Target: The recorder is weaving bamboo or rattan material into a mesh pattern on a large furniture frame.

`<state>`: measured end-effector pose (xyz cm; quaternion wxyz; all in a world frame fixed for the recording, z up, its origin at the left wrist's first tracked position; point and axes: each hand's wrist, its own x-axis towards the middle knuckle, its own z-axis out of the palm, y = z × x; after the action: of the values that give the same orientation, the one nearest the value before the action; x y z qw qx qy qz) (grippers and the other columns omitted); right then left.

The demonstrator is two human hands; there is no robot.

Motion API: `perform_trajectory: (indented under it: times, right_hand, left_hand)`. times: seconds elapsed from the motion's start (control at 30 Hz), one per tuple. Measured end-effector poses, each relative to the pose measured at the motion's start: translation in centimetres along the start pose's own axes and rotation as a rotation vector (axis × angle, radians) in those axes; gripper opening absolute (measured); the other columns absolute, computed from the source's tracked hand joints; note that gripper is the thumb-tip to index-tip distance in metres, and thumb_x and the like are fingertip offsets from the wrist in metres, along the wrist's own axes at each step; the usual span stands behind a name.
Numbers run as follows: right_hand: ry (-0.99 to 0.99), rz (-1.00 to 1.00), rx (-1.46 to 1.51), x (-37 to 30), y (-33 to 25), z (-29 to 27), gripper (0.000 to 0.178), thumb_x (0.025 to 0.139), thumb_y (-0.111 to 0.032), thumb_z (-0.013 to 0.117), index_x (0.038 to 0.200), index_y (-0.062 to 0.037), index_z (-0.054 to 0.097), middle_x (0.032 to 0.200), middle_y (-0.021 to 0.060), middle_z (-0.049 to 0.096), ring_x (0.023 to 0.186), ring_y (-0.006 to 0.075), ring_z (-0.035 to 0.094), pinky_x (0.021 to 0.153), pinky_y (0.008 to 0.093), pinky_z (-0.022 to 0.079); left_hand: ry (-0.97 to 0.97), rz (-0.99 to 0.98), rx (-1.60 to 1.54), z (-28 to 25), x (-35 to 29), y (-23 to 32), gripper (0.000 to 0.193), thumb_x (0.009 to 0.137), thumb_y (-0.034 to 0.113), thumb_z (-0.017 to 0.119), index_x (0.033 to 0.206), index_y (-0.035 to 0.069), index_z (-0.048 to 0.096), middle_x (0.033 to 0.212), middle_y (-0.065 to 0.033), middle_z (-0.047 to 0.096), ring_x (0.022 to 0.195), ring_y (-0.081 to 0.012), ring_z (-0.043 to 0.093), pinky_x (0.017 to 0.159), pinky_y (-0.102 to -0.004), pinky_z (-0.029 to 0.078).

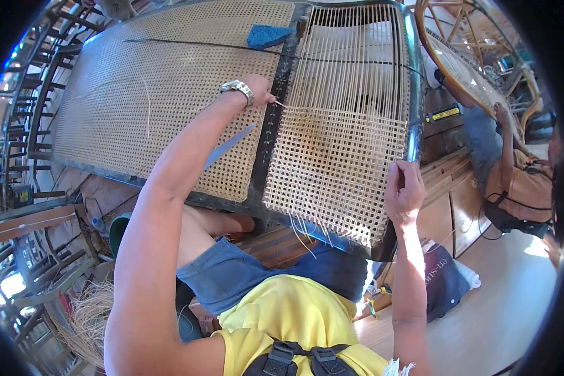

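Note:
A dark wooden frame holds two cane panels. On the right panel, the near part is woven into a mesh, while the far part has only lengthwise strands with gaps between them. My left hand, wearing a metal watch, pinches the end of a pale cane strand beside the dark middle bar. At the panel's right edge, my right hand is closed with curled fingers; anything inside them is hidden. A long dark thin rod lies across both panels. Loose strand ends hang from the near edge.
A blue wedge-shaped block and a blue flat strip lie on the left panel. Cane strands are heaped at lower left. Pliers lie near my lap. At right, another person works by a round cane-seated frame.

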<state>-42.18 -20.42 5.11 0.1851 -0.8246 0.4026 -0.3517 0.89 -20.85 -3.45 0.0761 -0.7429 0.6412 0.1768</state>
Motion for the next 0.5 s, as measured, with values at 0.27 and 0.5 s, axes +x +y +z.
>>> perform_trajectory:
  times: [0.27, 0.5]
  right_hand:
    - [0.018, 0.029, 0.019, -0.6, 0.0, -0.3, 0.005, 0.093, -0.009, 0.066, 0.093, -0.0045, 0.063, 0.081, 0.0123, 0.062, 0.066, 0.0286, 0.063, 0.061, 0.0354, 0.05]
    - [0.048, -0.035, -0.024, -1.1, 0.6, -1.4, 0.005, 0.092, -0.01, 0.066, 0.091, -0.0064, 0.062, 0.084, 0.0112, 0.063, 0.066, 0.0304, 0.065, 0.06, 0.0367, 0.051]
  left_hand:
    - [-0.115, -0.093, -0.036, -9.8, -13.0, -16.3, 0.049, 0.089, 0.047, 0.066, 0.079, -0.001, 0.071, 0.066, -0.012, 0.063, 0.059, -0.0219, 0.056, 0.058, -0.0441, 0.045]
    - [0.144, -0.463, 0.102, -27.1, -33.9, -30.9, 0.041, 0.085, 0.038, 0.078, 0.07, 0.003, 0.063, 0.063, -0.0045, 0.054, 0.06, -0.0136, 0.051, 0.056, -0.034, 0.041]
